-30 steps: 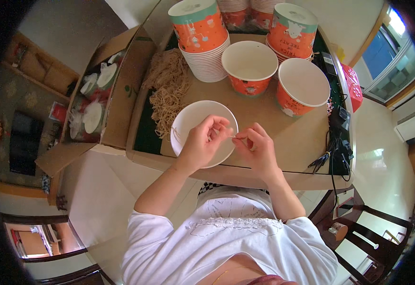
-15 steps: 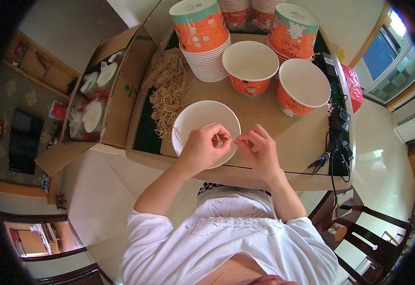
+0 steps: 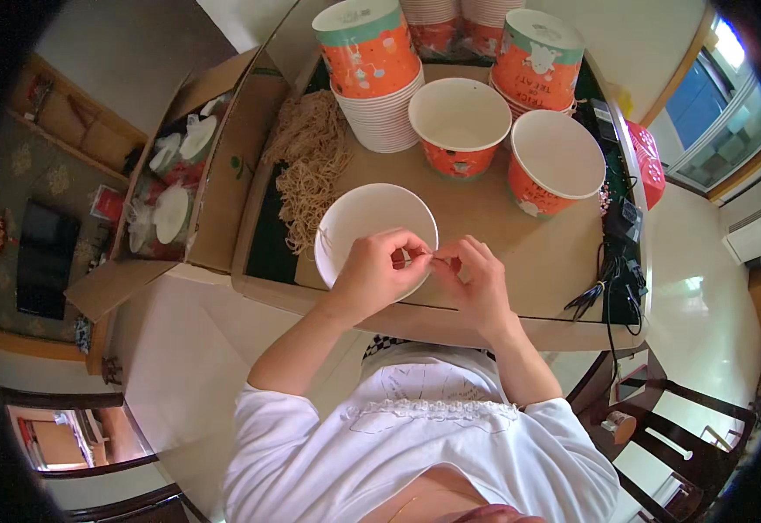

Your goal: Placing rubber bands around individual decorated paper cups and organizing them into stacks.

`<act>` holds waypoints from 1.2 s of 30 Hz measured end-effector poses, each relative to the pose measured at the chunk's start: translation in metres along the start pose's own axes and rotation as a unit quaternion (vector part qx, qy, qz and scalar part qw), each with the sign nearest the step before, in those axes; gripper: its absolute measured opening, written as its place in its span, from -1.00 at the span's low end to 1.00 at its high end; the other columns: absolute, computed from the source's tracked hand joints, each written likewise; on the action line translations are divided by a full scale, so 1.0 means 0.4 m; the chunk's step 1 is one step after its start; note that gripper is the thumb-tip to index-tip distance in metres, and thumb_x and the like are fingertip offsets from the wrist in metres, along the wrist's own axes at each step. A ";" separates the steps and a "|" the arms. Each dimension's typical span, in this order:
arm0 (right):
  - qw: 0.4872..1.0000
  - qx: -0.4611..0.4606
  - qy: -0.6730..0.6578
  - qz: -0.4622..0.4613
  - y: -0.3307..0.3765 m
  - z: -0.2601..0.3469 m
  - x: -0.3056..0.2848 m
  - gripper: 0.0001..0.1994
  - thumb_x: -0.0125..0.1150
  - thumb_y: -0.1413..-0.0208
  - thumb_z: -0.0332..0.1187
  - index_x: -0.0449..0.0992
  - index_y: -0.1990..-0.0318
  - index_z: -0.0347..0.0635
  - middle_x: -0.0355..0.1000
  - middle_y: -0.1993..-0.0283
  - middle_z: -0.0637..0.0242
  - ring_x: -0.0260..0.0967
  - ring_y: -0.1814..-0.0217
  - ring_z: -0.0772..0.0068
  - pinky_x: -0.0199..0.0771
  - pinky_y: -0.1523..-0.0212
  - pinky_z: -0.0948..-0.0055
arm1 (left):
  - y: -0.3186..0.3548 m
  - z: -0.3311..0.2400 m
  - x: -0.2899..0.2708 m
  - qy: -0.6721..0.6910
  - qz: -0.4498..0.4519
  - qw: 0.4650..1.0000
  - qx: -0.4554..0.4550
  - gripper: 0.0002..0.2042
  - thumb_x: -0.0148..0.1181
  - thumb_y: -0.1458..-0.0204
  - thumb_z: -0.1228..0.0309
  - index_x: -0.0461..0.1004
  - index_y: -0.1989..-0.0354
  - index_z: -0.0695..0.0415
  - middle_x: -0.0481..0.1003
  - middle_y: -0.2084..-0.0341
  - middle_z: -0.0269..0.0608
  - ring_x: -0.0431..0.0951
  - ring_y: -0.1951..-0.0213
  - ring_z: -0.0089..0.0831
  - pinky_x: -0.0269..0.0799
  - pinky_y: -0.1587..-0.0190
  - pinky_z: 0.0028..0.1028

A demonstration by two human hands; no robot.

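Note:
In front of me a white-lined paper bucket (image 3: 367, 209) sits near the table's front edge, its mouth facing up. My left hand (image 3: 373, 277) is over its near rim, thumb and fingers pinched. Fingertip to fingertip with it, my right hand (image 3: 475, 277) is pinched too, just right of the bucket. A thin string (image 3: 409, 259) shows between the fingers; most of it is hidden. Another bit of tan string (image 3: 324, 241) shows at the bucket's left side. Beyond the bucket, to the left, lies a tangled heap of tan strings (image 3: 306, 166).
Two upright orange paper buckets (image 3: 459, 113) (image 3: 555, 157) stand farther back, before upside-down bucket stacks (image 3: 372, 70) (image 3: 537, 61). An open cardboard box (image 3: 224, 183) adjoins the table's left side. Black cables (image 3: 607, 279) lie along the right edge. A dark chair (image 3: 677, 427) stands at lower right.
Both hands stay pinched together in nearly the same place. My right hand has shifted slightly left, its fingertips now closer against those of my left hand. The bucket has moved very slightly.

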State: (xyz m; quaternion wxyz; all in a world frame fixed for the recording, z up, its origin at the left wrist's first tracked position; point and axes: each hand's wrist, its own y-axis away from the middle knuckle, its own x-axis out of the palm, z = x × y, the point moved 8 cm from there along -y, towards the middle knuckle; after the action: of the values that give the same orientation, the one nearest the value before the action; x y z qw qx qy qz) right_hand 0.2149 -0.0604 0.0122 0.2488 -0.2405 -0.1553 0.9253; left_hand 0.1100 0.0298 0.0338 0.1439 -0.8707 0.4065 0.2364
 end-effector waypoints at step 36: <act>0.996 -0.038 -0.042 -0.064 -0.007 0.020 -0.053 -0.91 0.25 0.04 -0.61 0.52 0.37 -0.24 0.43 0.32 0.22 0.43 0.31 0.33 0.45 0.32 0.44 | 0.008 -0.051 0.014 0.121 -0.007 0.992 0.033 -0.92 0.18 -0.06 0.51 0.48 0.38 0.27 0.43 0.50 -0.29 0.41 0.50 -0.61 0.36 0.42 -0.56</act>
State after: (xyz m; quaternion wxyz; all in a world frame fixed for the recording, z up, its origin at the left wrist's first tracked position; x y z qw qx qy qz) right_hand 0.2280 -0.0709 0.0277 0.2915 -0.2000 -0.2163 0.9101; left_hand 0.1164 0.0153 0.0479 0.1239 -0.8904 0.4224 0.1153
